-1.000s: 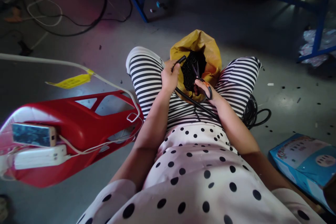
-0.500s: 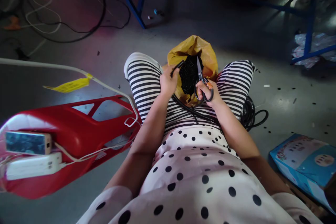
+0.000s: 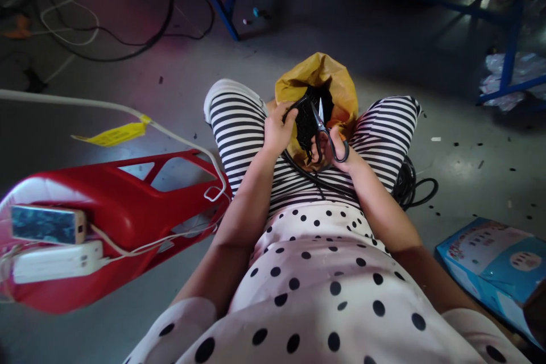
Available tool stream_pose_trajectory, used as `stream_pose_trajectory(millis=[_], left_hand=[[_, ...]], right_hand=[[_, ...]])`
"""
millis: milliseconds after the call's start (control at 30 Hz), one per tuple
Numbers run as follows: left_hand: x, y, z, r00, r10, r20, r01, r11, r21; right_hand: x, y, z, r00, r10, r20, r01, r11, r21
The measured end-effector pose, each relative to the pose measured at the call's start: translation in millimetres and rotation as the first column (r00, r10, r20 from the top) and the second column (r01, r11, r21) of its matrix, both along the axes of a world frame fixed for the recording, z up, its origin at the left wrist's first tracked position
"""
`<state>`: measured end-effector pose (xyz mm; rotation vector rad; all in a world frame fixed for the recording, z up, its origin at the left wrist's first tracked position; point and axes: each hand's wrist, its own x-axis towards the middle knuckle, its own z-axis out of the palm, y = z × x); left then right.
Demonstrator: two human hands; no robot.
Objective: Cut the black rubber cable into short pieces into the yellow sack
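Between my knees stands a yellow bag (image 3: 315, 68) with its mouth wide, holding a heap of small black pieces (image 3: 303, 128). My left hand (image 3: 278, 127) is closed around a black tube (image 3: 291, 159) at the bag's left rim; the tube's end points over the opening. My right hand (image 3: 336, 148) has its fingers through the handles of a pair of scissors (image 3: 321, 123). The scissor blades are parted and point up over the bag, close to the tube's end. From my left hand the tube runs down across my lap toward the right.
A red plastic stool (image 3: 128, 193) lies at my left, with a phone (image 3: 48, 224) and a white power bank (image 3: 57, 263) on it. Coiled black tubing (image 3: 407, 185) lies by my right knee. A blue box (image 3: 495, 267) sits at lower right. Blue metal legs (image 3: 219, 3) stand ahead.
The scissor blades have spread apart, and the scissors have shifted slightly left and down toward the tube. The tube's end in my left hand now reaches farther over the bag.
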<state>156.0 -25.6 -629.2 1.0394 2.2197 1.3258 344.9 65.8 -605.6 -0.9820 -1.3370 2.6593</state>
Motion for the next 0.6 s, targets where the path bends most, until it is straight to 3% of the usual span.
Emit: stream_pose_trajectory(millis=[167, 333, 433, 500, 600], left_hand=[[-2, 0, 3.2, 0.999, 0.038, 0.026, -0.039, 0.999, 0.012], [-4, 0, 0.6, 0.998, 0.061, 0.005, -0.061, 0.998, 0.035], [-6, -1, -2.2, 0.997, 0.079, 0.013, -0.080, 0.995, 0.058], [-6, -2, -3.4, 0.998, 0.067, 0.021, -0.068, 0.997, 0.049], [-4, -4, -3.4, 0.999, 0.029, 0.023, -0.030, 0.999, 0.022]], right_hand=[[3, 3, 11.2, 0.995, 0.052, -0.085, -0.062, 0.990, -0.124], [5, 3, 8.7, 0.957, 0.062, -0.284, -0.103, 0.986, -0.133], [4, 1, 4.7, 0.973, -0.032, -0.228, 0.033, 0.999, 0.002], [2, 0, 1.4, 0.986, -0.125, -0.113, 0.141, 0.979, 0.147], [-1, 0, -3.6, 0.980, -0.199, 0.002, 0.191, 0.942, 0.277]])
